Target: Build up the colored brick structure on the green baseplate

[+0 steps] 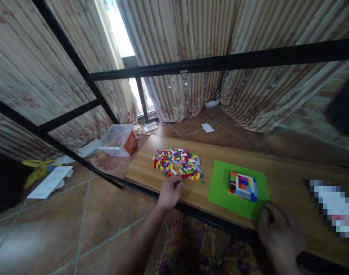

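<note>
My left hand (170,192) is at the near edge of a loose pile of small coloured toy bricks (178,162). Its thumb and fingers are pinched together; a speck of green shows by the fingertips, too small to name. To the right of the pile lies a bright green studded baseplate (220,183). A low block of multicoloured bricks (243,186) stands on it, roughly rectangular. My right hand (281,231), slightly blurred, is at the baseplate's near right corner with its fingers curled in. What those fingers hold, if anything, is hidden.
The bricks and baseplate lie on a long wooden table (142,164) with a dark frame. A clear plastic box (118,143) with an orange label stands beyond its left end. A pixelated object (335,206) lies at the right. Black metal bars (191,67) cross in front of curtains.
</note>
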